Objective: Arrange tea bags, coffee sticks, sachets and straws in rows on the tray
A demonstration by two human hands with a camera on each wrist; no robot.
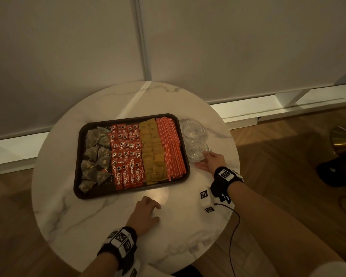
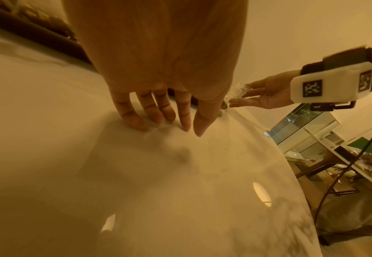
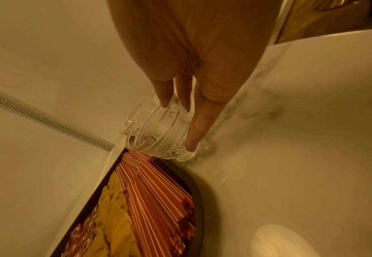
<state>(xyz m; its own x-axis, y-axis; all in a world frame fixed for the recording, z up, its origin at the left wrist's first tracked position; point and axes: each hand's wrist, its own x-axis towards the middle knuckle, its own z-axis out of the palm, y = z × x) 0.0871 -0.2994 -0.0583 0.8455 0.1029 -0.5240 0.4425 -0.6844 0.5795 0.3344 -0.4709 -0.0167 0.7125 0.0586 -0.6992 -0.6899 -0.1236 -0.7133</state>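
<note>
A dark tray [image 1: 100, 193] on the round marble table [image 1: 88, 226] holds four rows. From left to right they are grey tea bags [image 1: 96, 156], red coffee sticks [image 1: 126, 154], yellow sachets [image 1: 153, 152] and orange straws [image 1: 171, 148]. My left hand [image 1: 152, 208] rests on the table in front of the tray, its straight fingers [image 2: 158, 113] touching the marble and holding nothing. My right hand [image 1: 205, 160] lies right of the tray with straight fingers [image 3: 193, 130] against the near glass cup [image 3: 158, 132]. The straws [image 3: 158, 200] and sachets [image 3: 114, 217] lie just below that cup.
A second glass cup [image 1: 191, 127] stands behind the near one [image 1: 196, 150], both close to the tray's right rim. White marker blocks [image 1: 206, 196] and a black cable [image 1: 233, 226] lie near the table's right edge. A wall runs behind the table, with wood floor around it.
</note>
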